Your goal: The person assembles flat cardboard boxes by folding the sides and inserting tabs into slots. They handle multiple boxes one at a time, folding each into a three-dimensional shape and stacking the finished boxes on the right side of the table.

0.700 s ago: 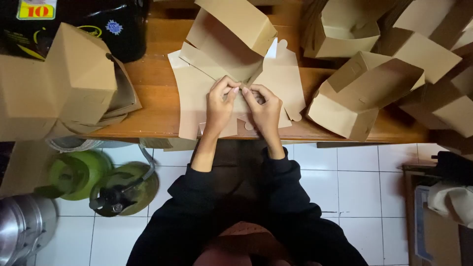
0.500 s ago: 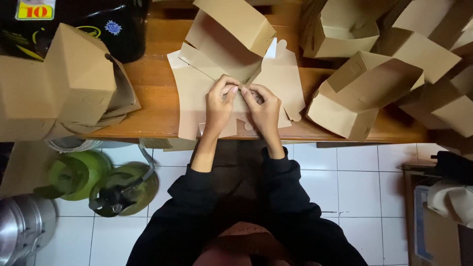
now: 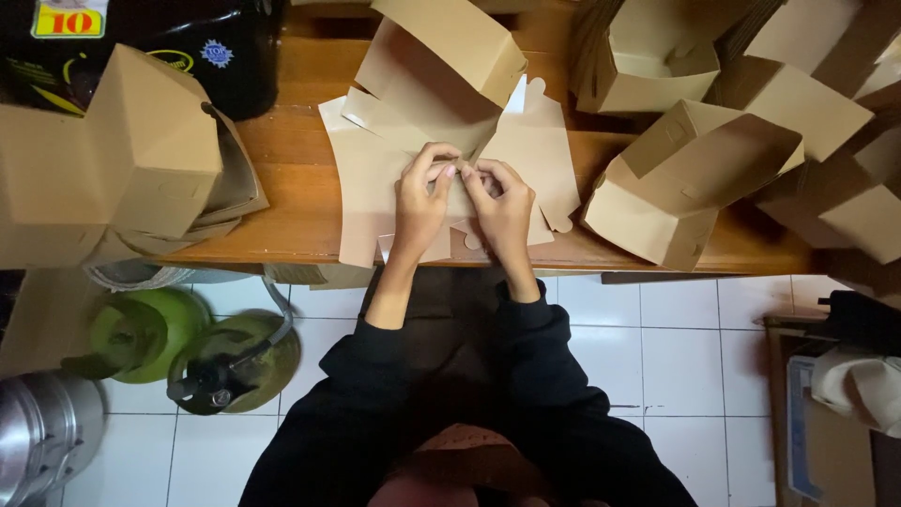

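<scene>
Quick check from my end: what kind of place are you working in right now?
Likely a small home or shop packing corner: a wooden bench crowded with folded brown cardboard boxes, green gas cylinders on the white tiled floor, both hands folding a flat box blank.

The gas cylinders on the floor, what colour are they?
The gas cylinders are light green, with darker tops; they show best in the head view.

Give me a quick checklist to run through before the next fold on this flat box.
1. Both hands on the flat box: ok; left hand and right hand pinch it at the middle.
2. Box lying on the bench: ok; its near edge overhangs.
3. Tab locked under the fingertips: cannot tell.
4. Folded boxes apart from the hands: ok.
5. Grip firm: cannot tell.
</scene>
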